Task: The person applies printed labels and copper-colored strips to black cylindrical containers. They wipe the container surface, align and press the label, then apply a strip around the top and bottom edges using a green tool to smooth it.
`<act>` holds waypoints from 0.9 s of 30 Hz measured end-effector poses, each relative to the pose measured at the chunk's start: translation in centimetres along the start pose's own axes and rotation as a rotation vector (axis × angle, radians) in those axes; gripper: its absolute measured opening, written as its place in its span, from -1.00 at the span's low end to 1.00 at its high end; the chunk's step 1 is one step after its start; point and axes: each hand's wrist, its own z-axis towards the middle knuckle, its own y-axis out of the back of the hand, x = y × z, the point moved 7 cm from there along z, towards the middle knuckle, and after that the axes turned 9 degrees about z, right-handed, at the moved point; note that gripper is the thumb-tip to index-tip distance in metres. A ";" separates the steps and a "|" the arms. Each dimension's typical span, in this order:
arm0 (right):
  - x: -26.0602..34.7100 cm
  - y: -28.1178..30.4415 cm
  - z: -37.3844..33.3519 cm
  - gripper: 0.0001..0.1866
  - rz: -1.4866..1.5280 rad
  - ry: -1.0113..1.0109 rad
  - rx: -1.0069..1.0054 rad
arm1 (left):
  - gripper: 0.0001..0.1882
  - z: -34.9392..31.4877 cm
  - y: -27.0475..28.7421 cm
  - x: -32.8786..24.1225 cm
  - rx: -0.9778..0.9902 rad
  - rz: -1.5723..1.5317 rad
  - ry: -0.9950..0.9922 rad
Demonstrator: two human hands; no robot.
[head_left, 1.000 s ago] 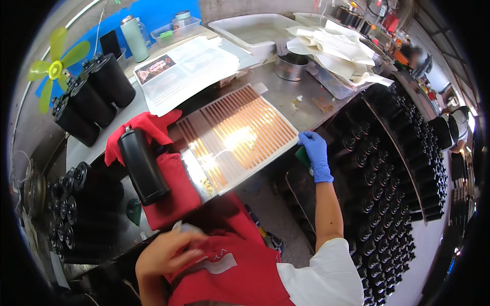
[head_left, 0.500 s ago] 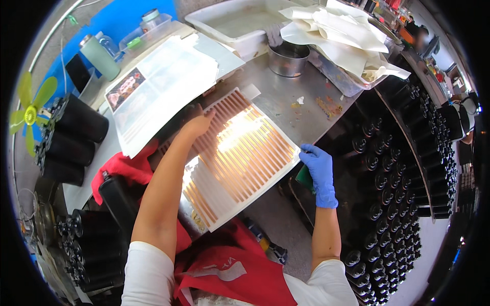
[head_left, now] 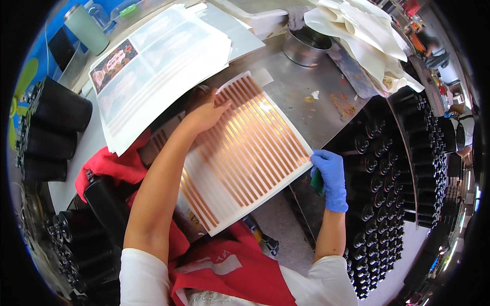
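Pressing bare left hand (head_left: 206,109) flat at 11 o'clock on white copper-striped sheet (head_left: 245,153), we pinched its 3 o'clock edge with blue-gloved right hand (head_left: 329,176); overhanging sheet risked creasing.

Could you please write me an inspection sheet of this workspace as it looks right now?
Surface: steel bench, flecked with paint spots.
Job's things: white sheet with copper stripes, lying flat and overhanging the bench's near edge.
Clutter: stack of printed sheets, metal bowl, pile of crumpled white sheets, red cloth, black bottle lying by it.
Hands: bare left hand pressing the sheet's far left edge; blue-gloved right hand at its right edge, a green object against its palm.
Cables: nothing seen.
Surroundings: racks of black cylinders right, more left; green tumbler.
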 end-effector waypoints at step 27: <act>5.4 -0.2 -3.4 -0.72 -0.568 0.458 -0.151 | -0.35 -0.1 -1.2 -1.2 0.158 -0.063 -0.050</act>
